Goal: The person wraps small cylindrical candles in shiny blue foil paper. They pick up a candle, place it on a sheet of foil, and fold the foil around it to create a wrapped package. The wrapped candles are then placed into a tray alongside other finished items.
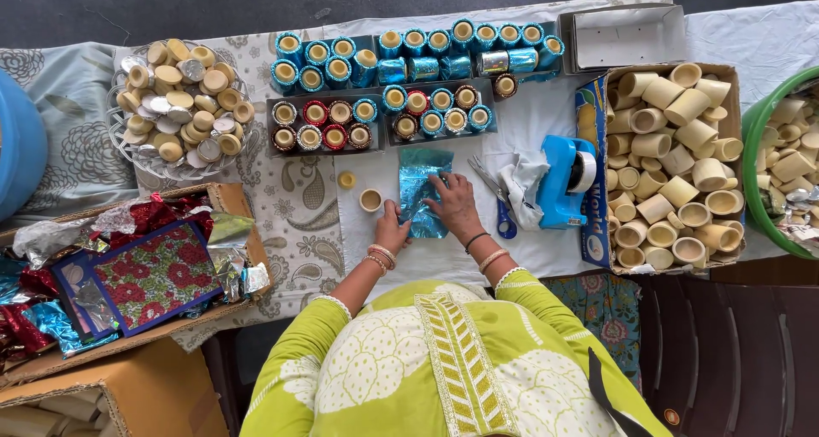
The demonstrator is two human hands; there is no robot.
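Both hands flat on the blue foil near the worktop's near edge, left hand and right hand with fingers spread pressing it smooth, probably so it stays put, with a bare cup just left.

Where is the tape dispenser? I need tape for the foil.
In the head view, the blue tape dispenser sits right of the person's hands, between the scissors and the box of bare cups.
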